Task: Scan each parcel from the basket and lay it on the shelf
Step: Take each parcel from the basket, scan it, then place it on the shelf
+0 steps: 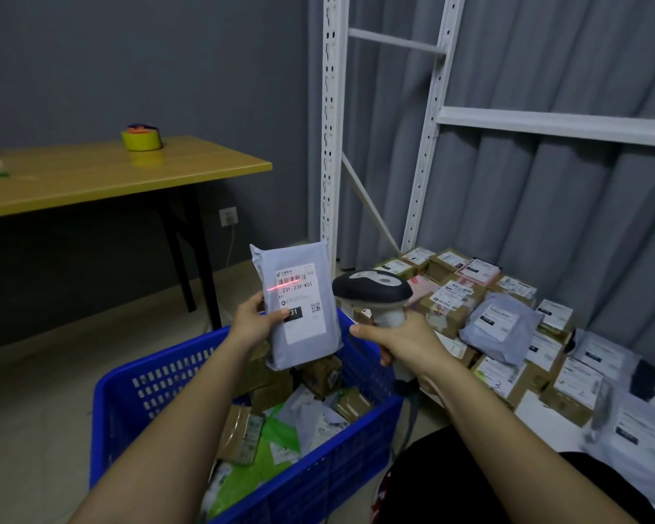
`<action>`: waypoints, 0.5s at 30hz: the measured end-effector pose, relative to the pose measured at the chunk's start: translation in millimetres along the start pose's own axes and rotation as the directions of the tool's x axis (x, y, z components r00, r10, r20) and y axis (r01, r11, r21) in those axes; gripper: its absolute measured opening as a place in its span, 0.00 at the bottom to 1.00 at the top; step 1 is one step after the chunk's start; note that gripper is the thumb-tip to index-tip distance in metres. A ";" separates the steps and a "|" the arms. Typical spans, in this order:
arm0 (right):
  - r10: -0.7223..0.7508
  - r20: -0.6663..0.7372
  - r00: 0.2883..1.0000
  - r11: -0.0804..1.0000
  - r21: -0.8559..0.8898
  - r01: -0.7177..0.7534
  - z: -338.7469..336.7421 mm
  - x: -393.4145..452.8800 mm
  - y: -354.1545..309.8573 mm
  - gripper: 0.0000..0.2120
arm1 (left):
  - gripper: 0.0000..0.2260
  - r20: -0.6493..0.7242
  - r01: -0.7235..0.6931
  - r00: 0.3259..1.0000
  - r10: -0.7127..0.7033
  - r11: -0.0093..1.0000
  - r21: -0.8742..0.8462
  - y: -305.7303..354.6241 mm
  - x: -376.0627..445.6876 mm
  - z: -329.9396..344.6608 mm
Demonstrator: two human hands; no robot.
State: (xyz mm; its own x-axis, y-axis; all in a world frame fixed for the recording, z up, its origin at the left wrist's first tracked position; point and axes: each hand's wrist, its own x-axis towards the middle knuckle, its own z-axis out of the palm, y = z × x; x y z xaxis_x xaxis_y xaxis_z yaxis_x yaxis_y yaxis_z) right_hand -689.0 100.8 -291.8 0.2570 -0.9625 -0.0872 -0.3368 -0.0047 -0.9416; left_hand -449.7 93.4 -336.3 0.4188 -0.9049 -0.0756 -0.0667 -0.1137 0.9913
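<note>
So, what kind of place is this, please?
Probably a parcel sorting or pickup room. The left hand holds a grey parcel under the red beam of the scanner held by the right hand; labelled parcels cover a white metal shelf beside a blue basket.

A dim room: grey wall (129,62), beige floor (35,402), yellow-topped table (91,179), grey curtain (545,62).
</note>
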 end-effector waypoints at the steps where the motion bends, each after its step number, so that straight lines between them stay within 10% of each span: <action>1: 0.002 -0.006 1.000 1.000 0.000 -0.002 -0.7 0.2 0.0 0.13 | 0.22 0.001 0.002 1.000 -0.002 1.000 0.004 -0.3 0.3 0.4; 15: 0.069 -0.120 0.990 0.967 0.251 -0.037 -26.6 18.4 22.1 0.11 | 0.22 0.074 -0.026 0.997 0.028 0.999 -0.023 9.3 5.8 39.6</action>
State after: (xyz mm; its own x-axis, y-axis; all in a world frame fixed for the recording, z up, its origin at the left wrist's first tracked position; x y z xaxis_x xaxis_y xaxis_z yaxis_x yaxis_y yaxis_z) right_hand -715.9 75.7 -305.5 0.1221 -0.9861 -0.1126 -0.1083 0.0995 -0.9891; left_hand -483.7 70.8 -331.8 0.3487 -0.9356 -0.0559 -0.0566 -0.0806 0.9951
